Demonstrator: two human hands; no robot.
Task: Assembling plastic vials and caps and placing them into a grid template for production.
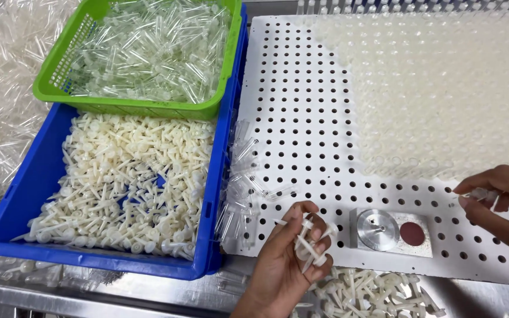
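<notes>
White plugs [310, 244] bunched in left hand [287, 259], fingers curled round them, above white hole board [301, 106]. Right hand [496, 197] pinches clear tube [479, 193]. Risk: loose bunch could slip, plugs scatter onto bench [119, 288].

Several cream plastic plunger pins [308, 242] bunch in the left hand [284, 259]; a clear plastic tube [479, 193] lies level in the right hand [499, 197].
</notes>
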